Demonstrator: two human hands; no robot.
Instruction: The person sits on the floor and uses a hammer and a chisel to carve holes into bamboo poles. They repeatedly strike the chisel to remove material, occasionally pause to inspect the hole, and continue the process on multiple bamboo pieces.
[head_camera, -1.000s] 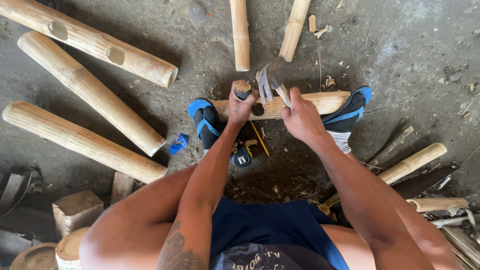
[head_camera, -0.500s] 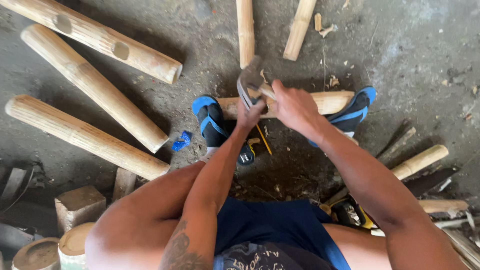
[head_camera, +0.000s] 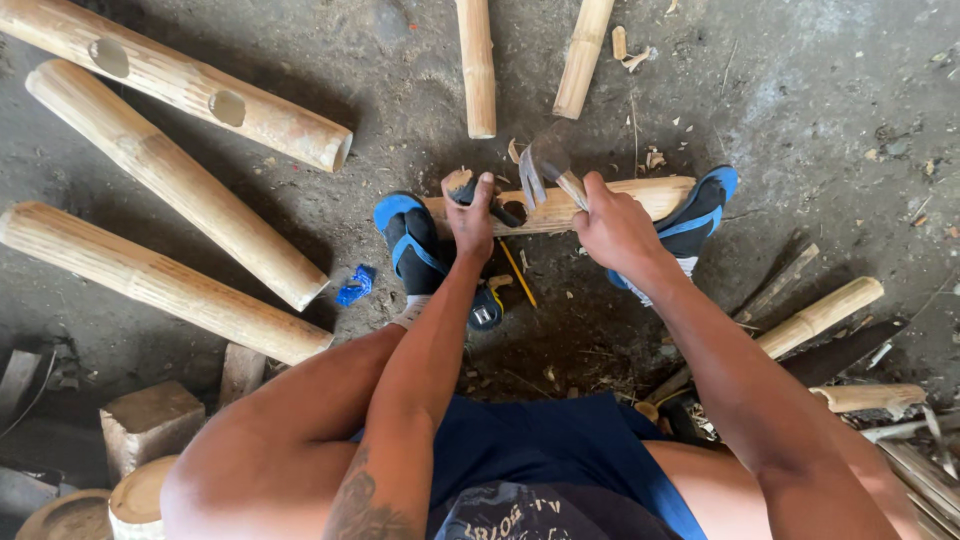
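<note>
**Bamboo piece pinned underfoot, chisel and hatchet set on it**

At far left three long pale bamboo poles (head_camera: 170, 170) lie slanted on the grey dirt floor (head_camera: 800, 100), well apart from the work; below them sit squat cut wooden blocks (head_camera: 150, 420); a small scrap of blue material (head_camera: 355, 285) lies just beside the left blue-and-black shoe (head_camera: 410, 240). That shoe presses on the left end of a short pale bamboo piece (head_camera: 640, 195) lying crosswise, seemingly to keep it from rolling; the left hand (head_camera: 470, 215) is clenched round a dark-handled chisel-like tool (head_camera: 480, 195), whose tip rests against the piece near its left end, so the bamboo lies directly under and beyond the knuckles. A thin yellow pencil-like stick (head_camera: 517, 272) and a small dark object with a metal clip (head_camera: 487, 310) lie on the ground just behind that hand. Above, two slimmer bamboo lengths (head_camera: 478, 65) point down toward the piece without touching it. The right hand (head_camera: 615, 225) is closed round the wooden handle of a grey metal hatchet head (head_camera: 545, 160), held flat-side over the chisel, apparently as a striker; the piece runs beneath this fist too. The right blue-and-black shoe (head_camera: 700, 215) clamps the right end; further right lie more split bamboo offcuts (head_camera: 820, 310).
</note>
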